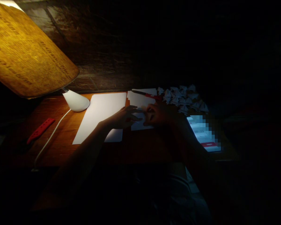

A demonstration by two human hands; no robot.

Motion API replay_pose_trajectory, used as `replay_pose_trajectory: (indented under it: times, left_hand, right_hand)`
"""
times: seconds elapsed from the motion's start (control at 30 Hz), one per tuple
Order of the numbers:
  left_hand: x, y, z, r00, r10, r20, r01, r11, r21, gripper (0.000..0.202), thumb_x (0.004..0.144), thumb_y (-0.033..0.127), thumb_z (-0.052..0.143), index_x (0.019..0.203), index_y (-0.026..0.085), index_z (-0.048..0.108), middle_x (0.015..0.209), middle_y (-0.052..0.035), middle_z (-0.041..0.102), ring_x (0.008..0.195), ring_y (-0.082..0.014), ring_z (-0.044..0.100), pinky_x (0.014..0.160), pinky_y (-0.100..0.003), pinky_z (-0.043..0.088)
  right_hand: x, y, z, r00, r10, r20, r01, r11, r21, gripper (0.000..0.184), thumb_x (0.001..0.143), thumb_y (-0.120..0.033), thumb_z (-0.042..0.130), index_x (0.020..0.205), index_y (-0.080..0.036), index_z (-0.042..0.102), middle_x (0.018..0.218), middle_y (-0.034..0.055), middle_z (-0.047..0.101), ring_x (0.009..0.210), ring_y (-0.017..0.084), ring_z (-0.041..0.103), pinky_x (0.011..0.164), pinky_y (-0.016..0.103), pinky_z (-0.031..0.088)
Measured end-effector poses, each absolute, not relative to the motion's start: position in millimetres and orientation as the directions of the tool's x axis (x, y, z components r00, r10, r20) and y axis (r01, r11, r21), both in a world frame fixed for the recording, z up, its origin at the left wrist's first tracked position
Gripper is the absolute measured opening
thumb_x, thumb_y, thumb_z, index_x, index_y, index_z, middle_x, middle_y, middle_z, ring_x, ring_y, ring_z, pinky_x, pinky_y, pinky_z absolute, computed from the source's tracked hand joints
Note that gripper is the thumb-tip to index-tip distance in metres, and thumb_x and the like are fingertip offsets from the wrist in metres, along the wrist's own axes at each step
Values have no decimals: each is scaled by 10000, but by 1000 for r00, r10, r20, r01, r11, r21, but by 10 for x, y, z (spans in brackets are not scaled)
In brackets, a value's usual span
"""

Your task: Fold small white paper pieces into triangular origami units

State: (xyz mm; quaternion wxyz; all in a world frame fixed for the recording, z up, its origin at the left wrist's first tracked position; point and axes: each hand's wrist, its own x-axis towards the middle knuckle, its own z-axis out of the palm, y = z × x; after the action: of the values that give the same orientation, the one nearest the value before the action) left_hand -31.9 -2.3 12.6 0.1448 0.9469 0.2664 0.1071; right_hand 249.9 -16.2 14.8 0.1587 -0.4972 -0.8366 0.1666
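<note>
A small white piece of paper (140,122) lies on the wooden table (61,137) under both my hands. My left hand (123,118) rests on its left part with fingers stretched toward the middle. My right hand (158,114) presses on its right part with fingers curled down onto the sheet. Behind the hands lies a stack of small white sheets (140,99) with a red pen (146,94) across it. A pile of several folded white paper pieces (184,98) sits at the back right.
A large white sheet (100,115) lies left of my hands. A white lamp base (76,101) with its cord stands at the back left under a lit yellow shade (25,50). A red strip-like tool (40,130) lies far left. A lit phone screen (204,133) glows at right.
</note>
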Motion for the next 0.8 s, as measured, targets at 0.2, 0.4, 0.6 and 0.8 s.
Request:
replay_pose_trajectory:
  times: [0.2,0.4,0.6,0.8]
  left_hand:
    - [-320,26,21,793,589,156,499,-774,390,313,1016,216,637,1206,353,844,1613,-12,623,1529,-317,495,1263,-603,436]
    - [-263,80,-71,734,655,179,561,-733,385,229,1018,250,657,1065,332,866,1552,-13,664,1542,-328,464,1266,-630,415]
    - [-165,63,-30,722,653,228,540,-738,404,199,1013,269,685,1074,324,866,1536,-26,668,1445,-305,544,1279,-630,391]
    - [-138,45,8,709,667,227,545,-723,424,133,975,281,749,1014,313,873,1500,-32,680,1412,-306,571,1243,-610,439]
  right_hand:
    - [2502,-166,123,-450,885,116,778,453,-435,652,627,-539,1017,1137,-236,745,1175,101,721,1065,325,658,873,390,482]
    - [2497,-129,114,-466,874,136,756,474,-452,454,840,-531,873,1135,-207,749,1154,117,746,1044,293,674,855,369,492]
    - [2412,-97,50,-366,912,184,797,410,-444,162,938,-335,758,1048,-217,754,1095,98,762,1011,256,684,831,349,490]
    - [2410,-82,31,-372,913,167,779,405,-479,156,935,-329,754,1028,-204,754,1075,112,762,956,258,692,813,364,501]
